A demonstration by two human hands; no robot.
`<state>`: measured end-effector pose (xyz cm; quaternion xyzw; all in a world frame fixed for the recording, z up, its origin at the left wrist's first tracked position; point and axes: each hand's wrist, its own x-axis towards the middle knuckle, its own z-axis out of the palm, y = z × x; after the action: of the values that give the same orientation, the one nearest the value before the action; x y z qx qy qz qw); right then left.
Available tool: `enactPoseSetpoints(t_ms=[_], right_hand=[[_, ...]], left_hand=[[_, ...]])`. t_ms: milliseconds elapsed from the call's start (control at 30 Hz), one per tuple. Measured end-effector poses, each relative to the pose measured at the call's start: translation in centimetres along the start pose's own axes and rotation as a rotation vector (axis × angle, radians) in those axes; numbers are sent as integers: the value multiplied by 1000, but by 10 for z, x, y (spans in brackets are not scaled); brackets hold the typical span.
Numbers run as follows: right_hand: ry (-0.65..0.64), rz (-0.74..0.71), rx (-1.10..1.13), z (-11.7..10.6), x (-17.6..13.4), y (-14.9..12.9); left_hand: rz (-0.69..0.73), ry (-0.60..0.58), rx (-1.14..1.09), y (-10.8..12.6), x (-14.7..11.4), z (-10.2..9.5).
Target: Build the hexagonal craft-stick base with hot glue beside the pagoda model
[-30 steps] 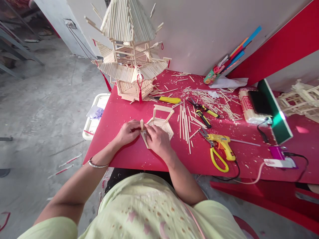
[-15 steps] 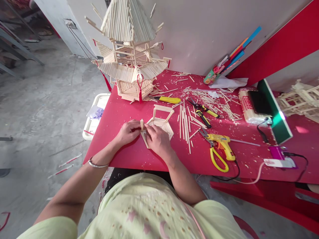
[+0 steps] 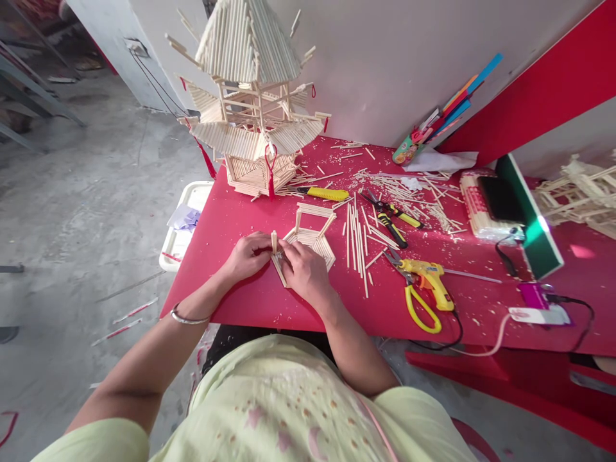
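A small six-sided frame of pale wooden sticks (image 3: 324,248) lies on the red table, with posts and a crossbar standing at its far side. At its left corner a short upright stick post (image 3: 274,241) is pinched by the fingers of my left hand (image 3: 250,256). My right hand (image 3: 304,266) reaches over the frame, its fingertips closed at the same post from the other side. It covers part of the frame's middle. Just right of the frame lie several loose sticks (image 3: 356,237).
Behind stands a tall stick pagoda (image 3: 255,135) with red tassels. A yellow cutter knife (image 3: 328,193), pliers (image 3: 392,230), yellow-handled scissors (image 3: 422,311) and a yellow glue gun (image 3: 430,277) lie to the right. A white tray (image 3: 166,256) is beyond the table's left edge.
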<state>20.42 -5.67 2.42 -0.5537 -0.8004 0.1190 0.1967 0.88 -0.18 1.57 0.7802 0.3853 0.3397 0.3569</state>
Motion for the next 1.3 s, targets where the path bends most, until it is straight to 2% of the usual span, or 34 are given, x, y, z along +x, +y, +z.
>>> enactPoseSetpoints(t_ms=[1300], right_hand=[[-15,8,-1,-3,0,-1]], left_hand=[[-4,-18,4,1,0,-1]])
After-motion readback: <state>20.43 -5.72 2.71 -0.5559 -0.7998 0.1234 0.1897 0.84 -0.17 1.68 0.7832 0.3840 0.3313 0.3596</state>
